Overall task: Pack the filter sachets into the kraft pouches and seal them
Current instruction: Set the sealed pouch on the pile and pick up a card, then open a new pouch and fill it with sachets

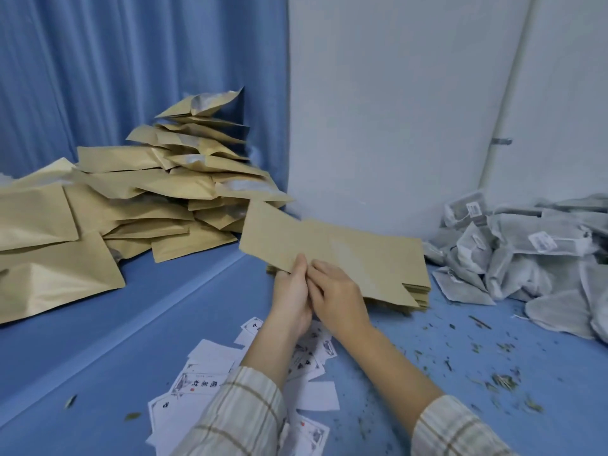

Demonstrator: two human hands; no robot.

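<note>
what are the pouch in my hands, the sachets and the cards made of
Pouch: looks like matte brown kraft paper, with a flat, dull tan face; open pouches in the pile show a silvery lining, probably foil.
Sachets: seemingly thin non-woven or mesh filter fabric, grey-white, soft and crumpled, dark contents showing through.
Cards: apparently white printed paper or thin card, flat with crisp edges.
</note>
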